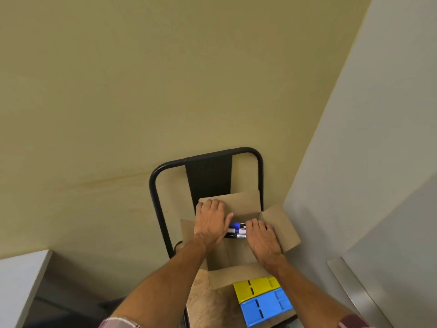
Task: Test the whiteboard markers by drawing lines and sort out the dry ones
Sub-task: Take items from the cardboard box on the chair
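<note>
An open cardboard box [280, 224] stands on a chair seat, its flaps spread. Inside lie several whiteboard markers [237, 230], blue, white and black, seen between my hands. My left hand [211, 221] lies flat over the box's far left side, fingers straight on the back flap and thumb near the markers. My right hand [261, 237] reaches into the box from the right, its fingers over the markers' right ends; whether it grips one is hidden.
The black metal chair [208, 176] stands against a yellowish wall. On the wooden seat in front of the box lie a yellow tray [256, 288] and a blue tray [266, 308]. A whiteboard [369, 162] rises at the right. A white table corner [21, 280] is at the left.
</note>
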The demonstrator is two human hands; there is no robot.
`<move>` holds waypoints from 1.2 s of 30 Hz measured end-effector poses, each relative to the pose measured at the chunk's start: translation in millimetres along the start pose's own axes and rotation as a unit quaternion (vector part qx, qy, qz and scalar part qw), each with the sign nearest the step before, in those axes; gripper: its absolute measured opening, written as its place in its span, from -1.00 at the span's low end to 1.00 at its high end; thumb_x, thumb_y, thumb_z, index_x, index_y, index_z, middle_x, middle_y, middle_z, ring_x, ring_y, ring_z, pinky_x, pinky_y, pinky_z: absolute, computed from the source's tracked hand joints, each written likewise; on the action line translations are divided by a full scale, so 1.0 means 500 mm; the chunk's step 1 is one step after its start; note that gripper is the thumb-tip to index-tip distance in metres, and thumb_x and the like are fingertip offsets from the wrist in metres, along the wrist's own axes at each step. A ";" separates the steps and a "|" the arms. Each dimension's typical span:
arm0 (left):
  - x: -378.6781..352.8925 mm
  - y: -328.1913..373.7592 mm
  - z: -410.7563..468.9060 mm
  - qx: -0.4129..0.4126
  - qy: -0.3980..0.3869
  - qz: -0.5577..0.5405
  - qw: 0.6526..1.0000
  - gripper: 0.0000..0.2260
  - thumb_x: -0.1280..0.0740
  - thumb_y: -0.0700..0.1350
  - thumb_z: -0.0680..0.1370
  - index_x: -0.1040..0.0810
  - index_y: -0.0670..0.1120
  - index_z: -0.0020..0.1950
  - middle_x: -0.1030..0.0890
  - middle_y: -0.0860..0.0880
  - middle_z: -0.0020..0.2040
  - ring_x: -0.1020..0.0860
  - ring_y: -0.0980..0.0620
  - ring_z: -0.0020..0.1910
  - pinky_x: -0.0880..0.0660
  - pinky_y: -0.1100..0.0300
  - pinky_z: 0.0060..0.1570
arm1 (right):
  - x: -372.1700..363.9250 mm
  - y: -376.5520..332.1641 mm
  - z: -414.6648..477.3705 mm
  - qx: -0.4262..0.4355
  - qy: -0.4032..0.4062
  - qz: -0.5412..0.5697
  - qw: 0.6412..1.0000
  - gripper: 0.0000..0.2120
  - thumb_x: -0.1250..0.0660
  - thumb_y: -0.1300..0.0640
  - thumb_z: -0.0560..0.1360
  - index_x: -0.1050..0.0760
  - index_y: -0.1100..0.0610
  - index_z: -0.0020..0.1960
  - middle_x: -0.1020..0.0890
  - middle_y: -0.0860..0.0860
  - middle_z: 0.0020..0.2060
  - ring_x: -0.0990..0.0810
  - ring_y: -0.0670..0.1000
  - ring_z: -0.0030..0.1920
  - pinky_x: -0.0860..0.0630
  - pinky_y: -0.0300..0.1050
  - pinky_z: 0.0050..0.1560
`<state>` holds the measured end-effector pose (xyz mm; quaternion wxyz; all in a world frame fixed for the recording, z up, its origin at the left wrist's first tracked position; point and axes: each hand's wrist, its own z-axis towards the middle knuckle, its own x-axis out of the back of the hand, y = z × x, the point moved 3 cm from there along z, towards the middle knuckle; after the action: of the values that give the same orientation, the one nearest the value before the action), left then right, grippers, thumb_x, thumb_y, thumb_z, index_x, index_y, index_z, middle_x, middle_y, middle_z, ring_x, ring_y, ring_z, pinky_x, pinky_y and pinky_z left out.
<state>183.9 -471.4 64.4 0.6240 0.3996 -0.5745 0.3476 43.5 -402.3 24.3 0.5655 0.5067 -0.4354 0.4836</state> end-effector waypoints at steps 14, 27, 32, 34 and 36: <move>-0.002 0.326 -0.006 -0.015 -0.097 -0.485 0.869 -0.61 -0.12 0.12 0.66 -0.53 -0.13 -0.14 -0.63 -0.12 -0.23 -0.60 -0.05 -0.28 -0.59 0.06 -0.26 | 0.098 0.214 -0.183 -0.178 0.101 -0.034 0.978 -0.57 -0.61 0.22 0.04 -0.58 0.15 -0.13 -0.58 0.07 -0.31 -0.53 0.06 -0.36 -0.49 -0.06 -0.35; -0.046 0.599 -0.177 -0.075 -0.141 -0.542 0.825 -0.59 -0.17 0.06 0.65 -0.53 -0.22 -0.20 -0.65 -0.17 -0.25 -0.64 -0.08 -0.26 -0.60 0.14 -0.19 | 0.108 0.324 -0.547 -0.333 0.219 0.169 0.901 -0.47 -0.29 -0.20 0.37 -0.50 0.12 0.20 -0.58 -0.05 0.03 -0.48 -0.05 0.04 -0.30 -0.04 0.21; -0.064 0.669 -0.281 -0.118 -0.172 -0.519 0.829 -0.62 -0.16 0.03 0.66 -0.54 -0.25 -0.11 -0.63 -0.10 -0.22 -0.61 0.03 -0.30 -0.50 0.42 -0.37 | 0.118 0.317 -0.705 -0.476 0.274 0.384 0.742 -0.72 -0.23 0.06 0.59 -0.45 0.18 0.22 -0.51 0.07 0.12 -0.47 -0.09 0.07 -0.37 -0.51 0.02; -0.077 0.688 -0.324 -0.129 -0.184 -0.522 0.823 -0.61 -0.15 0.03 0.66 -0.54 -0.27 -0.08 -0.65 -0.14 -0.17 -0.64 0.02 -0.26 -0.53 0.40 -0.34 | 0.119 0.320 -0.766 -0.538 0.309 0.447 0.645 -0.79 -0.20 0.16 0.61 -0.46 0.24 0.16 -0.52 0.13 0.08 -0.54 -0.12 -0.05 -0.37 -0.58 -0.17; -0.087 0.704 -0.365 -0.135 -0.196 -0.527 0.816 -0.61 -0.15 0.03 0.66 -0.54 -0.28 -0.05 -0.66 -0.18 -0.14 -0.66 -0.01 -0.21 -0.57 0.35 -0.28 | 0.116 0.316 -0.815 -0.571 0.324 0.529 0.538 -0.78 -0.16 0.08 0.62 -0.46 0.19 0.13 -0.58 0.14 0.00 -0.59 -0.11 -0.15 -0.46 -0.44 -0.29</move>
<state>-54.9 -152.0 52.5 0.6341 0.6125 -0.4272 -0.2008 -103.0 12.0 61.4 0.4784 -0.4374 -0.5952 0.4748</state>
